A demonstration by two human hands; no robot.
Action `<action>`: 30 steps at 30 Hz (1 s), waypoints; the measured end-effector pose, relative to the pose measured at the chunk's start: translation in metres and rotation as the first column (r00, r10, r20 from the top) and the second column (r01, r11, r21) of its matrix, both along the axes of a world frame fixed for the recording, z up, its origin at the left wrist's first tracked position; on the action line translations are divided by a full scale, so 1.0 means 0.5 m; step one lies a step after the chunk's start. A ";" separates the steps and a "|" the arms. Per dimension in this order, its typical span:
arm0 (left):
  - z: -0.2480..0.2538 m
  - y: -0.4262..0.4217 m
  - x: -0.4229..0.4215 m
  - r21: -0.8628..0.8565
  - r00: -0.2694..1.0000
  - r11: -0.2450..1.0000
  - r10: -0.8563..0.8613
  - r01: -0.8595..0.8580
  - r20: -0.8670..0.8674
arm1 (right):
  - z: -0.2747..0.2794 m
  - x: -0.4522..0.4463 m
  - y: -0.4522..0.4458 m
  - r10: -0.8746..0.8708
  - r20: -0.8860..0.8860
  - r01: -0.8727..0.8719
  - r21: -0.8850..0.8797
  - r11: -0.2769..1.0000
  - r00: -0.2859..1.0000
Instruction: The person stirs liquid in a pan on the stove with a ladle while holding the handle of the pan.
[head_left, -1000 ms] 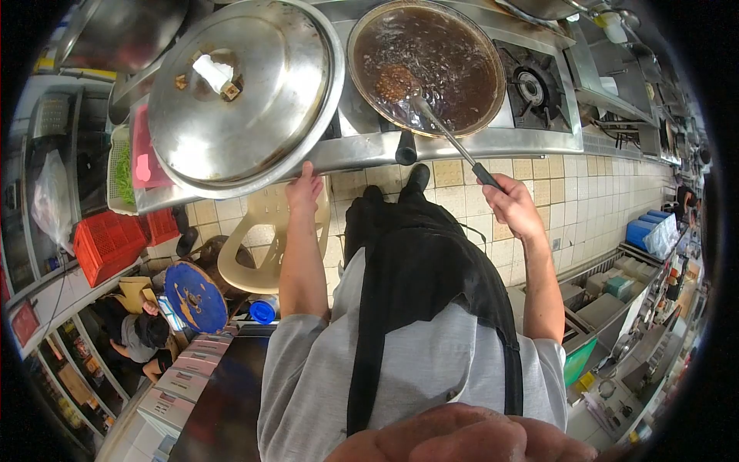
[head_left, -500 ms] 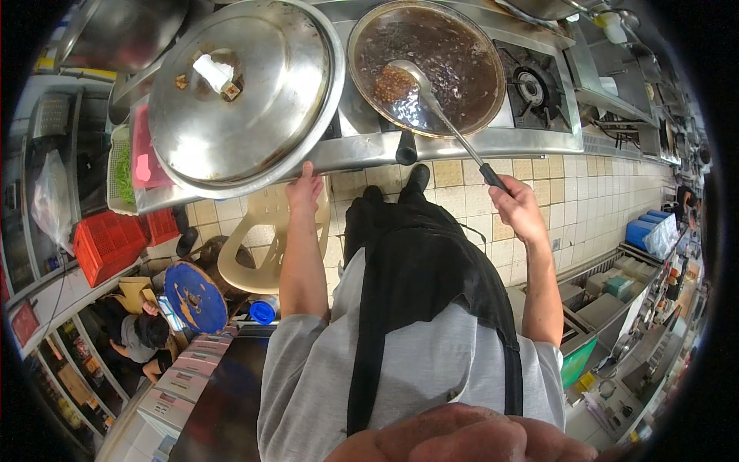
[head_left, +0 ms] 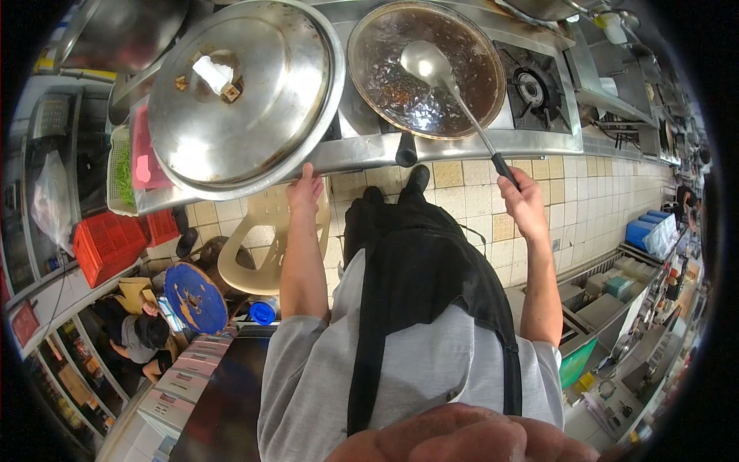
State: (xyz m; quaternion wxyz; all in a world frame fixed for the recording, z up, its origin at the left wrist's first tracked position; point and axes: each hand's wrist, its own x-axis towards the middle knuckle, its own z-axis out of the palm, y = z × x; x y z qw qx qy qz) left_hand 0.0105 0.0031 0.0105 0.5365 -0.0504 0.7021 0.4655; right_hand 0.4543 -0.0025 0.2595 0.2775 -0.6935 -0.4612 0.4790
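Observation:
My right hand (head_left: 526,204) is closed round the black handle of a long metal ladle (head_left: 423,61). Its silver bowl is over the wide pan (head_left: 493,98), which holds dark brown, bubbling liquid (head_left: 385,42). A dim orange-brown patch shows in the liquid below the bowl. My left hand (head_left: 305,190) is by the front edge of the steel counter, just below the rim of a large lidded pot (head_left: 246,85). Its fingers are stretched out and hold nothing that I can see.
Right of the pan is a gas burner (head_left: 531,88). A black handle (head_left: 406,148) juts out at the counter front. A beige plastic chair (head_left: 250,269) stands near my left arm, with red crates (head_left: 112,246) farther left. Another person (head_left: 142,339) is at lower left.
The ladle bowl has moved up and right over the pan, and the brown grains seen by it have faded into the liquid. My right hand has shifted slightly right. My left hand stays put.

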 end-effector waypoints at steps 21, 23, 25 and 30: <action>0.001 -0.003 -0.005 0.011 1.000 1.000 -0.016 0.016 0.007 | -0.091 0.046 0.125 -0.086 0.544 -0.082 0.276 0.958 0.835; 0.008 -0.003 -0.001 0.012 1.000 1.000 -0.004 0.004 0.001 | -0.100 0.043 0.131 -0.082 0.545 -0.087 0.276 0.957 0.835; 0.010 -0.005 0.000 0.018 1.000 1.000 -0.002 0.002 -0.004 | -0.105 0.043 0.140 -0.052 0.491 -0.048 0.189 0.981 0.870; 0.015 -0.007 0.001 0.036 1.000 0.999 -0.003 0.003 -0.008 | -0.097 0.028 0.149 -0.001 0.454 -0.071 0.142 0.987 0.891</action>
